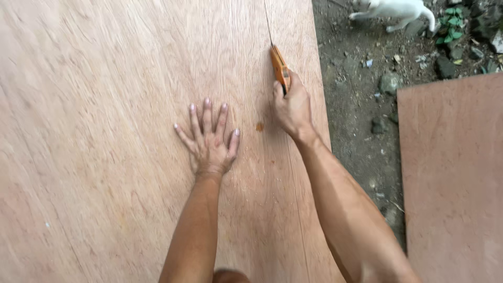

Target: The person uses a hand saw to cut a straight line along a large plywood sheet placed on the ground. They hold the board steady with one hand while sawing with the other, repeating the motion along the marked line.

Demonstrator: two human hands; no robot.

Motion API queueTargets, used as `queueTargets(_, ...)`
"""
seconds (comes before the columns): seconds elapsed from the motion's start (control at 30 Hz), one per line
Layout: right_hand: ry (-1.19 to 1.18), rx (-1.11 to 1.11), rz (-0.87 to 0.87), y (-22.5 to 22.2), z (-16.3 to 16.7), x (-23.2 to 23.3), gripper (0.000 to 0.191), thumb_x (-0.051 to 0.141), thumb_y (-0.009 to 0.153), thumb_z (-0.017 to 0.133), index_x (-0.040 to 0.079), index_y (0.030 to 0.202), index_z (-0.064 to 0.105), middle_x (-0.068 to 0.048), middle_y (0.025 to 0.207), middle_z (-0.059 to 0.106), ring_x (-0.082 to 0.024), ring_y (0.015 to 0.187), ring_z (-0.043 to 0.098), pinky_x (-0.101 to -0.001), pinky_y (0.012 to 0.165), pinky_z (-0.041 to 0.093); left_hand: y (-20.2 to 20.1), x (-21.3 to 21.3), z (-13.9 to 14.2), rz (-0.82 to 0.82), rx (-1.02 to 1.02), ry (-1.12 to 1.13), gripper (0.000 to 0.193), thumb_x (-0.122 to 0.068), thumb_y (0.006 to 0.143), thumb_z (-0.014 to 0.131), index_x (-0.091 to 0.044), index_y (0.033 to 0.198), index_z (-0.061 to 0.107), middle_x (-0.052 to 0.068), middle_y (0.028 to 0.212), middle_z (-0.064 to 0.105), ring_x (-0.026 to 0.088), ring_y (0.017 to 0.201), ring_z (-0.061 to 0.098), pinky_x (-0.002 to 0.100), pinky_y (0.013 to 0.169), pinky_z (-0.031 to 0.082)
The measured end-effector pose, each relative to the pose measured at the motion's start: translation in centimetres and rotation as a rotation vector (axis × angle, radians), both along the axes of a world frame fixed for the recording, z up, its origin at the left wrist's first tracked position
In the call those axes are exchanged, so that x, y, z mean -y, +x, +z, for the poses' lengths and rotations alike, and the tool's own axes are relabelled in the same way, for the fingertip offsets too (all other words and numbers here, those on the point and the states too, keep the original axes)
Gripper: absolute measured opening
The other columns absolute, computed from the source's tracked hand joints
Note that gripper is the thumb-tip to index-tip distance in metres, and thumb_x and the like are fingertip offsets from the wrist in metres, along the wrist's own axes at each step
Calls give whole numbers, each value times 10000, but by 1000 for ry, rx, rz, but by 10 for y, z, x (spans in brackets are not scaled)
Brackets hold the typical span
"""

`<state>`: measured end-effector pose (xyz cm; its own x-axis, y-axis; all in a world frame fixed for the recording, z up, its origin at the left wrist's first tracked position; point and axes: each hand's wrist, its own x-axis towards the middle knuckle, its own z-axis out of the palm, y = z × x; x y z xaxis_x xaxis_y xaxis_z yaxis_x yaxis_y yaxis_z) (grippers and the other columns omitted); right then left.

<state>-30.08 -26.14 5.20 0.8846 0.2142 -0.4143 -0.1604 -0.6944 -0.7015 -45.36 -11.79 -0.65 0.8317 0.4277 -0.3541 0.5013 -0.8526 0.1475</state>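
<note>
Left hand [209,141] spread flat on plywood sheet [105,131] | right hand [292,107] closed around orange cutter [280,67], just beyond its knuckles, on a thin scored line | white animal [390,10] on dirt ground [361,105] nearby

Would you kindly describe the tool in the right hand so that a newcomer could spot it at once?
Start at the large plywood sheet that fills most of the view. Near its right edge, the right hand grips an orange-handled cutter lying along a thin dark line. It is the only bright orange thing; the left hand lies flat and empty.
</note>
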Motion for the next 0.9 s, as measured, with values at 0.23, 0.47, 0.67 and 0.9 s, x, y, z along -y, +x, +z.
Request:
queueTargets(0.23, -3, 195, 104, -50, 3, 50, 402, 176, 1055, 528, -24, 1404, 538, -219, 984, 691, -288, 856, 671, -424, 755, 549, -2, 2, -2, -12, 43, 5, 771, -677, 952, 290, -403, 1627, 38, -52, 1698, -169, 277, 1548, -174, 697, 1157, -157)
queueTargets(0.47, -363, -130, -46, -176, 140, 133, 632, 286, 944, 577, 93, 1530, 437, -185, 1091, 751, -254, 952, 789, -386, 854, 604, 2, 0, -9, -14, 28, 31, 763, -677, 943, 285, -414, 1617, 39, -54, 1701, -163, 289, 1545, -184, 704, 1148, -165)
queueTargets(0.67, -72, -58, 13, -23, 7, 21, 545, 173, 1043, 502, 32, 1553, 370, -115, 821, 643, -233, 635, 569, -445, 573, 496, -1, -1, -8, -18, 18, 6, 762, -695, 949, 255, -405, 1613, 20, -46, 1692, -177, 289, 1536, -196, 707, 1131, -181)
queueTargets(0.9, -83, 769, 302, -90, 34, 84, 537, 206, 1086, 566, -96, 1498, 401, -288, 1225, 656, -334, 1094, 662, -439, 888, 554, -5, 4, -5, -15, 82, 1, 759, -689, 945, 256, -411, 1610, 20, -45, 1698, -169, 280, 1541, -188, 696, 1136, -184)
